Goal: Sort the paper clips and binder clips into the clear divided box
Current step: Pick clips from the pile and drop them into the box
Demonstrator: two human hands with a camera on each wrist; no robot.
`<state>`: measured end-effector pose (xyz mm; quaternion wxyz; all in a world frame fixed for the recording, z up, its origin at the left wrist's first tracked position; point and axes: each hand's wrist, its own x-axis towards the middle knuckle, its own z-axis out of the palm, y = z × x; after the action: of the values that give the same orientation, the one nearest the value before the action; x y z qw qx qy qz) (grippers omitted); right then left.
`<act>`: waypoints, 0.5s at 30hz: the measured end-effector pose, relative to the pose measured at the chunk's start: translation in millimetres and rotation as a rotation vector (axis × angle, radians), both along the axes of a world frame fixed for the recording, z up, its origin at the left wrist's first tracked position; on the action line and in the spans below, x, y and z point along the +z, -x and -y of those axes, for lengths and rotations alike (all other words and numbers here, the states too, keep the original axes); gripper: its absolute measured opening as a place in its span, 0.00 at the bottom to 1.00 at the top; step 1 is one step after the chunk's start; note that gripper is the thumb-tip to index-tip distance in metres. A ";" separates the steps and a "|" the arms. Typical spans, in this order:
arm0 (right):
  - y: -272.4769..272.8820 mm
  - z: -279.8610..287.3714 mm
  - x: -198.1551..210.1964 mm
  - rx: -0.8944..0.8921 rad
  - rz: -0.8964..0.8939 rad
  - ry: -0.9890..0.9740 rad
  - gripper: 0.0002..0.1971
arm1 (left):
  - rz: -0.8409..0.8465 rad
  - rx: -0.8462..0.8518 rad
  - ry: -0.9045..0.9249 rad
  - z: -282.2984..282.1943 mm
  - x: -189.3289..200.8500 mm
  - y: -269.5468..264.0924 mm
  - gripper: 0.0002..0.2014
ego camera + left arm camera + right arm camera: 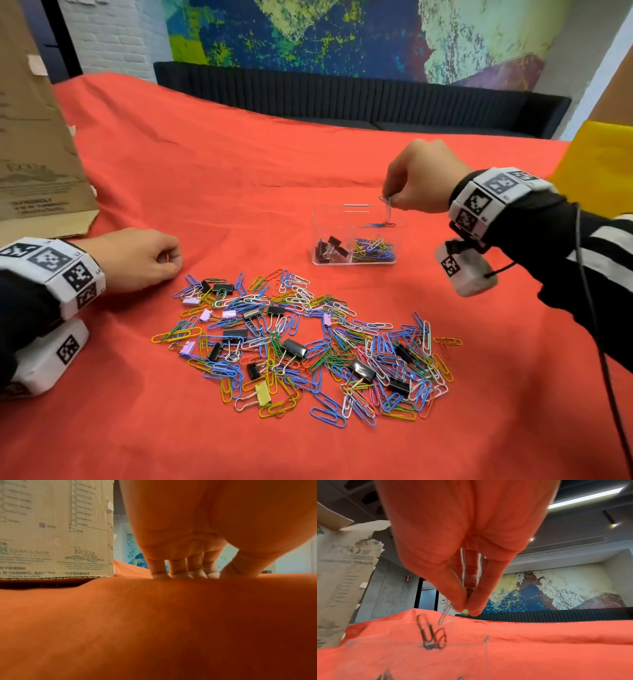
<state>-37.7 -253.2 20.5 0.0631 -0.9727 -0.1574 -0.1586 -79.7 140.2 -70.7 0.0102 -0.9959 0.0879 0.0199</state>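
Red cloth covers the whole surface (pixel 239 164), with a painted mural and a dark bench seat along the far wall. At about 10 o'clock stands a brown cardboard box (pixel 30 144), its printed side facing the person.

Toward 1 o'clock from the middle of the cloth sits the clear divided box (pixel 354 240). Its left compartment holds a few black binder clips (pixel 330 248); its right compartment holds a heap of coloured paper clips (pixel 375 248).

Directly above the right compartment's far edge hangs the right hand (pixel 423 176), knuckles up, fingers (pixel 453 595) pointing down and pinched together on a small bunch of paper clips (pixel 387 205). In the right wrist view the thumb and forefinger tips meet on a silver clip (pixel 445 611), while two more clips (pixel 433 634) show just below, at the clear wall's top edge; I cannot tell whether those are loose or linked to the held one.

At 6 o'clock lies the big unsorted pile (pixel 301 346): blue, yellow, green, white and pink paper clips tangled with black, lilac and one yellow binder clip, well apart from the box.

At 9 o'clock the left hand (pixel 137 258) rests on the cloth just beside the pile's near-left corner, its fingers (pixel 178 568) loosely curled, tips down on the fabric, holding nothing.
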 end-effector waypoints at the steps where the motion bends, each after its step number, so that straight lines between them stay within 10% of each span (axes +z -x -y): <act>1: -2.8 0.2 -2.6 -0.014 0.000 -0.005 0.07 | -0.003 -0.002 0.001 0.7 1.0 -0.1 0.06; 15: 41.9 15.7 -5.3 0.115 -0.159 0.088 0.07 | 0.011 0.002 0.020 3.0 1.1 0.8 0.06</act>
<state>-79.5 -268.9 15.3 0.0414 -0.9734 -0.2142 -0.0701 -80.5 137.2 -69.6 0.0009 -0.9961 0.0870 0.0137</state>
